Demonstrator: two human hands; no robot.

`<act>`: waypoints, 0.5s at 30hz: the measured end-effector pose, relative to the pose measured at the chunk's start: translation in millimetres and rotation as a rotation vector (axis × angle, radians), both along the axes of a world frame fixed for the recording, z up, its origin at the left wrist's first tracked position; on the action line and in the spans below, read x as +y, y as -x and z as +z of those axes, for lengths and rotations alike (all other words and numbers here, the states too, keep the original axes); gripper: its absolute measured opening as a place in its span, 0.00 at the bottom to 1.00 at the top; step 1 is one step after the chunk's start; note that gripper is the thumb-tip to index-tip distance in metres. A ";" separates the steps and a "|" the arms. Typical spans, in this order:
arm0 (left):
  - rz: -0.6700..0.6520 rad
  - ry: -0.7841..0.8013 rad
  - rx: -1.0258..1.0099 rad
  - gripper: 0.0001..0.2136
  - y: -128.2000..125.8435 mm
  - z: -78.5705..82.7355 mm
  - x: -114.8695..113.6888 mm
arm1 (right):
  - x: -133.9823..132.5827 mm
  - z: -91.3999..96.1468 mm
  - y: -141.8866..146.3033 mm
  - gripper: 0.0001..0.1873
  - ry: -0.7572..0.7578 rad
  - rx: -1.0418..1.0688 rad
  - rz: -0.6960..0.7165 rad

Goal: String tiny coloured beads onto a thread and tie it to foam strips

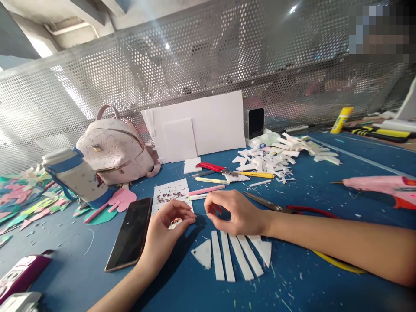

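My left hand (169, 221) is closed, with its thumb and fingertips pinched together. A small white-and-orange object (176, 223) shows inside its curl, mostly hidden by the fingers. Close by on the right, my right hand (237, 212) also pinches thumb against fingers. A faint thin line seems to run between the two sets of fingertips; what the right one grips is too small to tell. Below my hands lie a white foam triangle (203, 254), several white foam strips (217, 255) and a wider tapered foam piece (264, 250), set out in a row.
A phone (130, 236) lies beside my left wrist. Behind are paper with tiny beads (170, 193), pens (208, 190), a red-handled cutter (211, 167) and foam scraps (266, 160). Scissors (269, 202) lie behind my right forearm; a pink glue gun (377, 185) is farther right. A tumbler (76, 173) stands left.
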State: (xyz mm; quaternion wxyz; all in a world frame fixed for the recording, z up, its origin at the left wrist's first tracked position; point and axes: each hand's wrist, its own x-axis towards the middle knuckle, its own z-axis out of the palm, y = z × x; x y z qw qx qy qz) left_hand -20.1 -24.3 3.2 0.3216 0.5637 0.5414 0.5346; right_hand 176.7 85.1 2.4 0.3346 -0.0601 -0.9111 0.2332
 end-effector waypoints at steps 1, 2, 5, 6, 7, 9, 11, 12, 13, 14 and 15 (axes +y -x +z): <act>0.001 -0.001 -0.001 0.07 0.0 0.1 -0.3 | -0.1 0.0 0.0 0.03 0.000 -0.001 0.001; 0.004 -0.002 -0.002 0.07 0.1 0.2 -0.5 | -0.2 -0.1 0.0 0.03 -0.001 -0.004 0.003; 0.010 -0.004 -0.002 0.07 0.2 0.9 -1.3 | -0.6 0.0 -0.2 0.03 -0.001 -0.005 0.006; 0.012 -0.005 -0.001 0.07 0.3 1.2 -1.6 | -0.7 0.0 -0.3 0.03 -0.002 -0.005 0.007; 0.012 -0.005 0.001 0.06 0.4 1.3 -2.0 | -0.7 0.0 -0.4 0.03 -0.002 -0.003 0.006; 0.013 -0.005 0.006 0.06 0.6 1.3 -2.6 | -0.3 -0.2 -0.3 0.03 -0.004 -0.002 0.006; 0.014 -0.007 0.012 0.07 0.5 0.9 -2.7 | 0.5 -0.6 0.0 0.03 -0.006 -0.005 0.004; 0.015 -0.008 0.018 0.07 0.3 0.6 -2.6 | 0.8 -0.9 0.2 0.03 -0.007 -0.007 0.002; 0.017 -0.011 0.024 0.07 0.1 0.4 -2.2 | 1.1 -1.2 0.3 0.03 -0.008 -0.009 0.001; 0.020 -0.016 0.029 0.07 -0.2 0.3 -1.9 | 1.3 -1.6 0.4 0.02 -0.009 -0.010 0.000; 0.023 -0.020 0.036 0.07 -0.4 0.2 -1.6 | 1.3 -1.9 0.5 0.02 -0.009 -0.009 0.000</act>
